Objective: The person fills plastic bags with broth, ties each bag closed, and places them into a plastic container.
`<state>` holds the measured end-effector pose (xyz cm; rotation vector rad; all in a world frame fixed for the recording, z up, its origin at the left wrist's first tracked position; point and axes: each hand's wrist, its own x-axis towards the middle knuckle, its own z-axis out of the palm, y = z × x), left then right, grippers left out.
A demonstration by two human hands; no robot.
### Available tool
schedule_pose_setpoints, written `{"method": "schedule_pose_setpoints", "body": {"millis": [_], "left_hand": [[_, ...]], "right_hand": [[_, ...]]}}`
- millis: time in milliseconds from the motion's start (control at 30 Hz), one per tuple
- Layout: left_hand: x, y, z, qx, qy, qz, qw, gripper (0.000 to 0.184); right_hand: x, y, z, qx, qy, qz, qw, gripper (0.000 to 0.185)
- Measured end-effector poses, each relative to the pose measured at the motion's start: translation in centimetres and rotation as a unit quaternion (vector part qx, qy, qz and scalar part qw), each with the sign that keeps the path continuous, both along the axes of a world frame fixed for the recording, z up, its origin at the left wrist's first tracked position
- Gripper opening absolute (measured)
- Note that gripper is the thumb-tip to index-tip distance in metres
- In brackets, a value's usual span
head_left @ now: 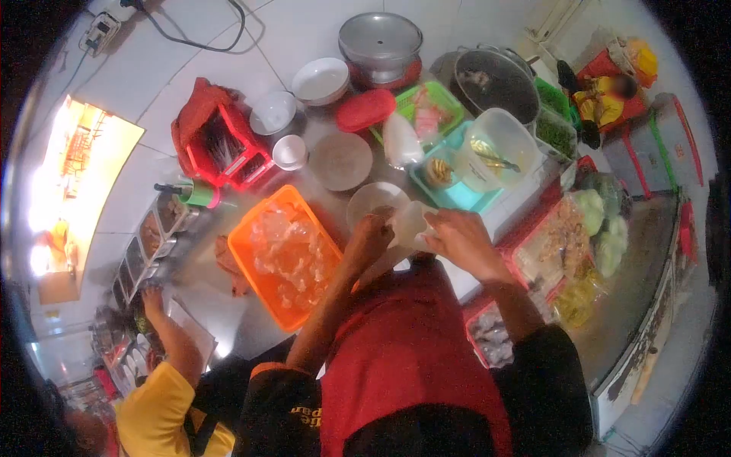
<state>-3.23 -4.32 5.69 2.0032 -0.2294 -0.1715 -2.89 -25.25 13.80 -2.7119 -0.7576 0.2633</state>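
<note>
My left hand (371, 242), its fingers closed, is over the near edge of a white bowl (367, 199); what it pinches is too small to name. To its right, my right hand (459, 238) grips the edge of a pale translucent plastic bag (410, 223), which hangs between the two hands. An orange basket (251, 286) lined with clear plastic bags lies to the left of my left hand. Beyond the bowl sits a round plate (340, 161). A turquoise basket (474, 199) with a clear tub (499, 137) stands beyond my right hand.
A co-worker in a yellow shirt (156, 404) reaches toward metal trays (152, 228) at the left. A red basket (255, 164), white bowls (321, 81) and a large pot (496, 84) stand at the back. Bagged food (560, 236) lies at the right, and a seated person (601, 107) is beyond.
</note>
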Motion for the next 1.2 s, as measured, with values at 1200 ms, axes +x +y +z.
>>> {"method": "schedule_pose_setpoints", "body": {"millis": [1200], "left_hand": [[2.2, 1.9, -1.5, 0.068, 0.103, 0.004, 0.992, 0.037]], "right_hand": [[3.2, 3.0, -0.4, -0.047, 0.019, 0.011, 0.999, 0.029]]}}
